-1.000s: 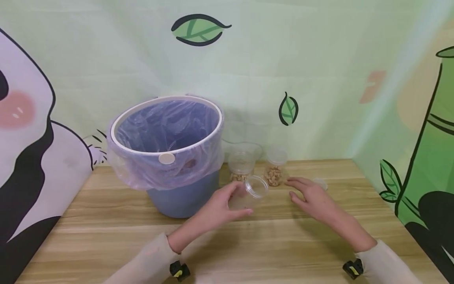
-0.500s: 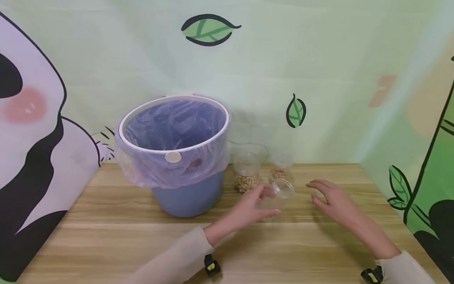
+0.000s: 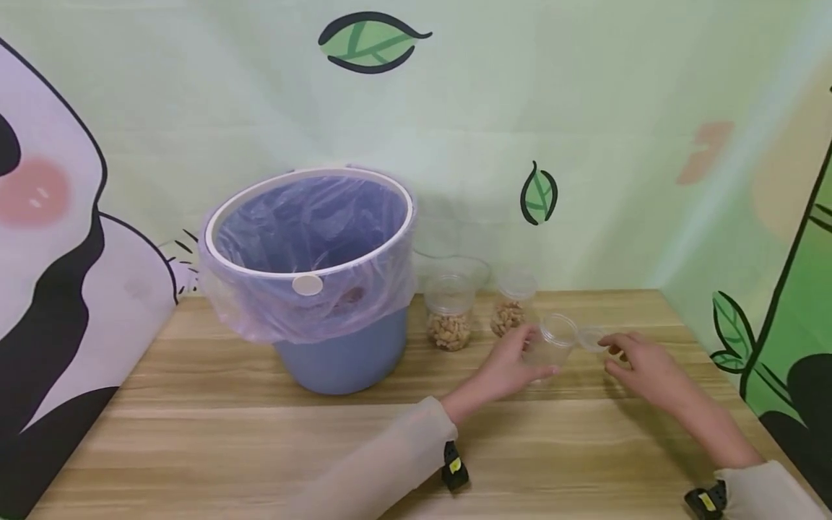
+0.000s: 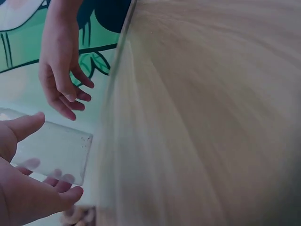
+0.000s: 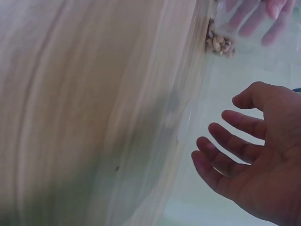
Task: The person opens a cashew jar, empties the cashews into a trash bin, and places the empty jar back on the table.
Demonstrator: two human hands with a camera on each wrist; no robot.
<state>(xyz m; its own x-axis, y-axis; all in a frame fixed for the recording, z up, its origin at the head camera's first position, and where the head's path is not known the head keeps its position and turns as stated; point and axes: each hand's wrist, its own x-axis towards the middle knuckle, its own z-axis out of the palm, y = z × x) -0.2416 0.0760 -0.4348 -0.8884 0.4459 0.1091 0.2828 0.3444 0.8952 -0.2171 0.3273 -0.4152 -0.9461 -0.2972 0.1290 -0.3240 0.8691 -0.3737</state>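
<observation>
Head view: above and behind the fingers, facing forward and down. Wrist views: close, facing along the fingers; both share the clear jar.

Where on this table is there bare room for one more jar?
The wooden table is bare at front left, before the lined bin; at front middle, between left sleeve and right forearm; and, narrower, at back right, between right hand and backdrop. Back middle is crowded: two nut jars, the open jar in the left hand, the clear lid.
</observation>
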